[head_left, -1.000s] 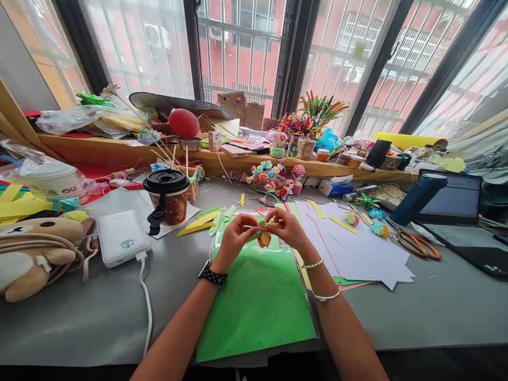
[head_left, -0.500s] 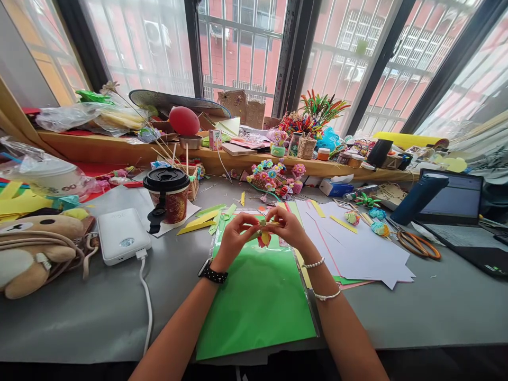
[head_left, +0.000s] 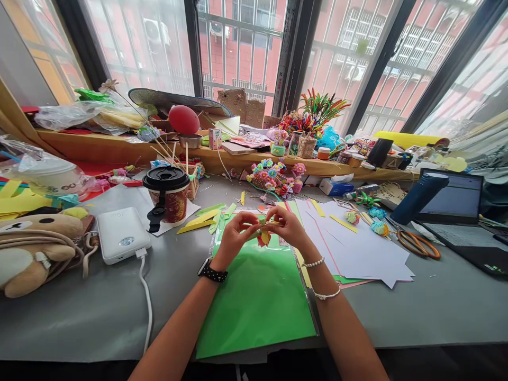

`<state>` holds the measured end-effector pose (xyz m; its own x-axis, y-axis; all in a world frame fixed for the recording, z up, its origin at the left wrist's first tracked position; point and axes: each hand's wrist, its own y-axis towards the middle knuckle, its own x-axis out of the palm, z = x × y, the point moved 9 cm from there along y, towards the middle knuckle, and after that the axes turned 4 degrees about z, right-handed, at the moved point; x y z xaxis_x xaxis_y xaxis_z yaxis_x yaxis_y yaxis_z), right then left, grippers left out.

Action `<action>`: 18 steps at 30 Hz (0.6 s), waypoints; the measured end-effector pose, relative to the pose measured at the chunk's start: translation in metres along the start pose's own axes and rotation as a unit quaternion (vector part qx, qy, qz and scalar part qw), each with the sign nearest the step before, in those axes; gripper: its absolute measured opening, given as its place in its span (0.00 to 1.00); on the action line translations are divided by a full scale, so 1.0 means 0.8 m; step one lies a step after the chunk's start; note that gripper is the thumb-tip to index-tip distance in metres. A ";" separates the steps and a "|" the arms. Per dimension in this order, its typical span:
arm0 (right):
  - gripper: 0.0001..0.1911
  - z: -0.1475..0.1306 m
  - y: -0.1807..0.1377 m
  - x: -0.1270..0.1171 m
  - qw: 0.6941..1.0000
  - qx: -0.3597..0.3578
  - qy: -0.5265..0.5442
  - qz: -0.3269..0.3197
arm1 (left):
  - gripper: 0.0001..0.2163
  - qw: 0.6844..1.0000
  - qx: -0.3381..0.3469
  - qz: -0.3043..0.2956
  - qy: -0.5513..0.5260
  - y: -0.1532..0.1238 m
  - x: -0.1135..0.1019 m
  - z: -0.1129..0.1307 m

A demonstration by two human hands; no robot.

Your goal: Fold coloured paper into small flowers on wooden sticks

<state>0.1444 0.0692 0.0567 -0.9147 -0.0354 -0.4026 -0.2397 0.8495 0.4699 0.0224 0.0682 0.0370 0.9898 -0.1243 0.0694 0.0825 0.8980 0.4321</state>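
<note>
Both my hands meet above a green sheet (head_left: 257, 301) in a clear sleeve on the grey table (head_left: 79, 317). My left hand (head_left: 235, 236) and my right hand (head_left: 286, 226) pinch a small folded paper piece (head_left: 263, 235) of red, yellow and green between their fingertips. Fingers of both hands are curled and pressed on it. A black watch sits on my left wrist and bead bracelets on my right.
A lidded coffee cup (head_left: 168, 194) and a white power bank (head_left: 122, 235) with cable lie left. A plush bear bag (head_left: 32, 248) is at far left. White paper sheets (head_left: 357, 248), orange scissors (head_left: 418, 244), a blue bottle (head_left: 416, 198) and a laptop (head_left: 456, 206) are right. Paper flowers (head_left: 270, 177) crowd the sill.
None of note; my hands stay pinched on the paper piece with only slight finger movement, and the view drifts a little.
</note>
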 end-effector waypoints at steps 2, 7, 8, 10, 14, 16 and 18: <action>0.15 0.000 0.000 0.000 1.000 -0.002 -0.001 -0.001 | 0.09 1.000 0.004 0.000 -0.001 0.000 0.000 0.001; 0.16 0.001 0.000 0.000 1.000 0.004 -0.001 0.000 | 0.08 1.000 0.002 0.000 0.006 -0.001 0.000 0.001; 0.16 0.000 0.000 0.000 1.000 0.005 -0.001 0.000 | 0.08 1.000 0.000 -0.002 0.008 -0.001 0.000 0.000; 0.16 -0.002 0.000 0.000 1.000 0.002 -0.003 0.001 | 0.09 1.000 -0.007 -0.002 0.008 -0.001 0.000 -0.002; 0.15 -0.003 0.000 -0.001 1.000 -0.002 -0.007 0.001 | 0.09 1.000 -0.015 0.002 0.001 -0.001 0.000 -0.003; 0.14 -0.003 0.000 -0.001 1.000 -0.006 -0.004 0.001 | 0.09 1.000 -0.011 0.002 0.002 -0.001 0.000 -0.001; 0.14 -0.002 0.000 0.000 1.000 -0.009 -0.001 0.001 | 0.09 1.000 -0.008 0.004 0.001 -0.001 0.000 0.000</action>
<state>0.1442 0.0681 0.0581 -0.9145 -0.0332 -0.4032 -0.2441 0.8401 0.4844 0.0222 0.0677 0.0369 0.9906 -0.1169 0.0713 0.0768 0.9053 0.4179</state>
